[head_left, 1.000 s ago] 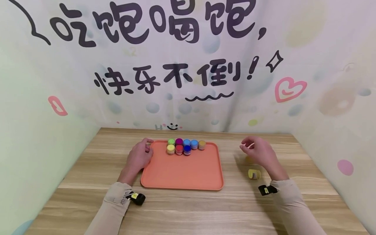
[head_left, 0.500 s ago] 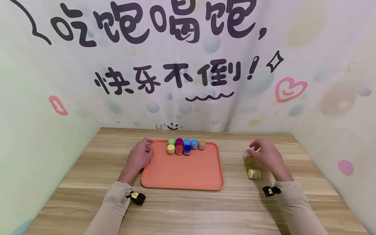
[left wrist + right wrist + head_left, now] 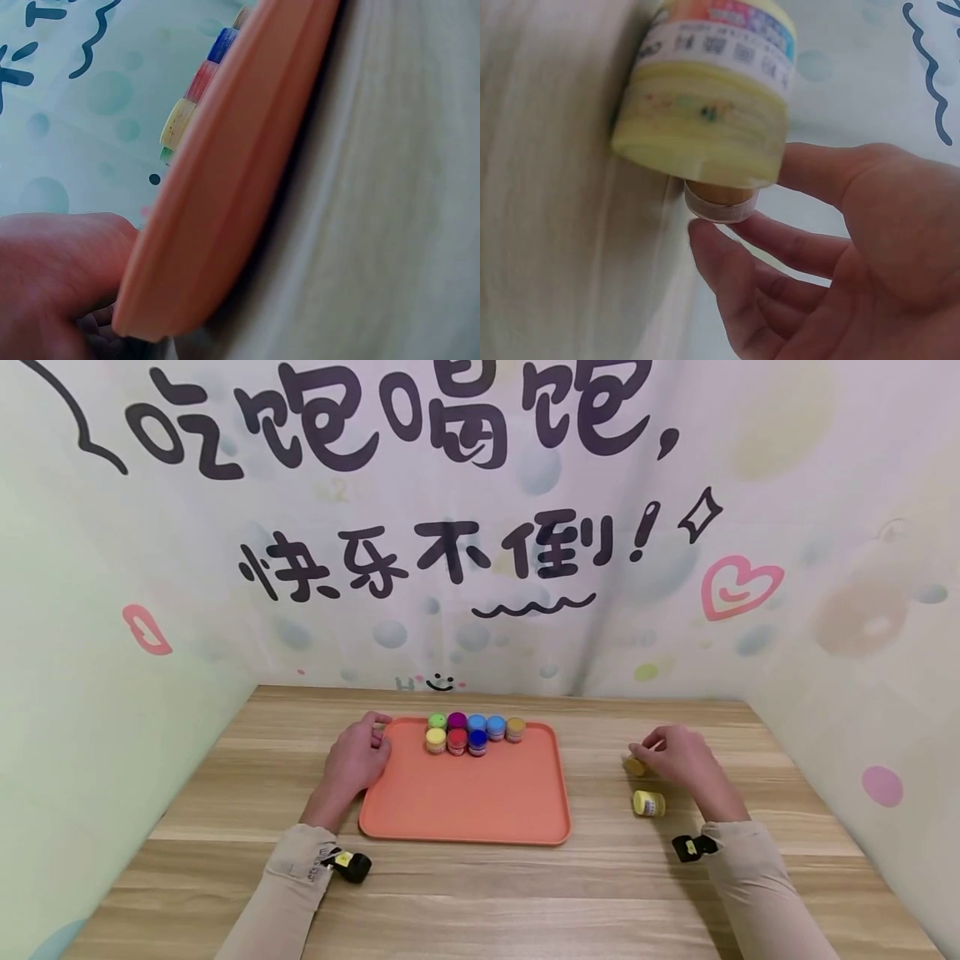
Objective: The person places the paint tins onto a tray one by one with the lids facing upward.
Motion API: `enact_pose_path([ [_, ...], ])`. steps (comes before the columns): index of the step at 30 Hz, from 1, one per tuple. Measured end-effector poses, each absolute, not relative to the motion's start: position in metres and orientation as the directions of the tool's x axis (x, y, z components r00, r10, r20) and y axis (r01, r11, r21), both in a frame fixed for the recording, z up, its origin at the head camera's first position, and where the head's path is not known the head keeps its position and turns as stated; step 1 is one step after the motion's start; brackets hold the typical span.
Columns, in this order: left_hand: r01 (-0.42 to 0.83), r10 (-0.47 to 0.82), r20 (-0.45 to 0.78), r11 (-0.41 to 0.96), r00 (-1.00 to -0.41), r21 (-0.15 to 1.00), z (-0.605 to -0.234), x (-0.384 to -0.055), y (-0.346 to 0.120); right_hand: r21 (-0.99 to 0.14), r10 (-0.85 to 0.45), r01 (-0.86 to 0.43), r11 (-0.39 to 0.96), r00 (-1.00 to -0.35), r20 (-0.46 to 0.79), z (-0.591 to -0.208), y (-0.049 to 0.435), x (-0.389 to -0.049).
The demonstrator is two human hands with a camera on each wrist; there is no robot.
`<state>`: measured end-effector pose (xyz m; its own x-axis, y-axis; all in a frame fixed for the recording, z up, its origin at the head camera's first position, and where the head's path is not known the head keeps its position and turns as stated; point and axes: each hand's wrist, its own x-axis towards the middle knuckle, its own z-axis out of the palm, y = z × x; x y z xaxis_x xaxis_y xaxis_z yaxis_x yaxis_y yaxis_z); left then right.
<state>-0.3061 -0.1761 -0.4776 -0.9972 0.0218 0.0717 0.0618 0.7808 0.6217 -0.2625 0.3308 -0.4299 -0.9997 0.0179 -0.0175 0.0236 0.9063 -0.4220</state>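
Note:
In the head view my left hand (image 3: 357, 758) holds the left rim of an orange tray (image 3: 465, 802). The left wrist view shows that hand (image 3: 60, 270) against the end of the tray's wall (image 3: 217, 202), some fingers hidden beneath. To the tray's right, my right hand (image 3: 678, 760) pinches a small ochre paint jar (image 3: 635, 766). Seen from the right wrist, fingers of the right hand (image 3: 810, 247) close about the ochre jar (image 3: 720, 201), partly hidden behind a yellow paint jar (image 3: 705, 120). That yellow jar (image 3: 648, 803) lies on its side nearer me.
Several paint jars stand in two rows at the tray's back, among them a red jar (image 3: 457, 742), a dark blue jar (image 3: 477, 742) and another ochre jar (image 3: 515, 730). The wooden table (image 3: 480, 893) meets a printed wall cloth (image 3: 480, 643) behind.
My right hand has moved right and slightly nearer me, down to the ochre jar, and its fingers have closed on it. The left hand and the tray have stayed put.

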Motion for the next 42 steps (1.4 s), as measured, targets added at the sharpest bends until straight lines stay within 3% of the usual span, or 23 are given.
enact_pose_path([
  [17, 0.064, 0.025, 0.072, 0.783, -0.997, 0.619, -0.478, -0.307, -0.176, -0.488, 0.003, 0.037, 0.872, -0.997, -0.072, -0.431, 0.329, -0.262],
  [32, 0.076, 0.029, 0.086, 0.782, -0.996, 0.619, -0.478, -0.307, -0.178, -0.524, 0.011, 0.025, 0.851, -1.0, -0.03, -0.429, 0.323, -0.263],
  [42, 0.077, 0.025, 0.093, 0.783, -0.995, 0.617, -0.479, -0.307, -0.178, -0.582, -0.046, -0.05, 0.812, -0.999, 0.022, -0.43, 0.309, -0.266],
])
